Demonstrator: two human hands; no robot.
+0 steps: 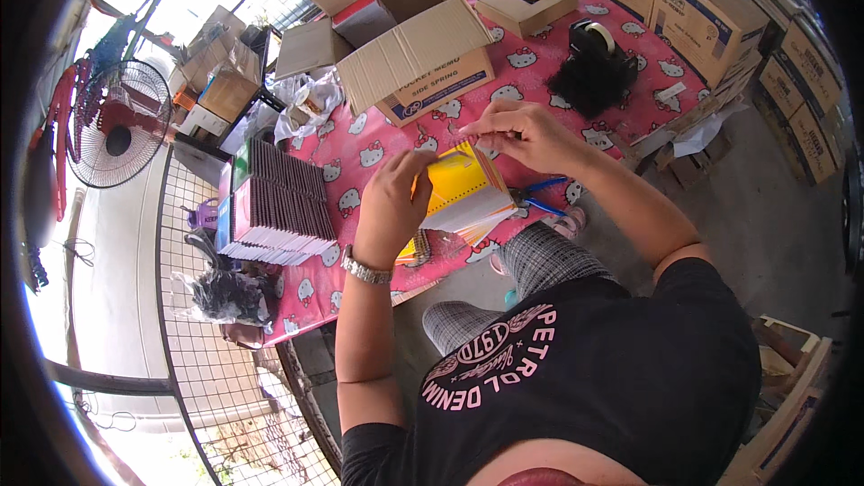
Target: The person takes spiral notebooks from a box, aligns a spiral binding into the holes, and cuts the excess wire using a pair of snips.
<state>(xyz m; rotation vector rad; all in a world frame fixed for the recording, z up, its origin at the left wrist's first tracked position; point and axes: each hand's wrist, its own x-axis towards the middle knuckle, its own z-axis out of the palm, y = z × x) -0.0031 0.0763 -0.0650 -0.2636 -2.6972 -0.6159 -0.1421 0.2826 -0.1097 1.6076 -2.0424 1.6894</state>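
Note:
A small notebook (455, 182) with a yellow cover and a row of punched holes stands tilted in front of me, its white pages fanned toward me. My left hand (398, 184) is closed on its left side. Just above the notebook's top edge, my right hand (529, 133) has its fingertips pinched together; what they hold, if anything, is too small to make out. Pliers (544, 195) with blue handles lie right of the notebook, partly behind it. Another yellow notebook (413, 250) lies on the table under my left wrist.
Tall stacks of spiral notebooks (279, 198) stand at the left. An opened carton (441, 85) sits at the back, with a flat box (526, 4) beside it. A tape dispenser (594, 39) rests near black stringy material (592, 83). Cartons (697, 22) are piled far right; a fan (119, 126) is left.

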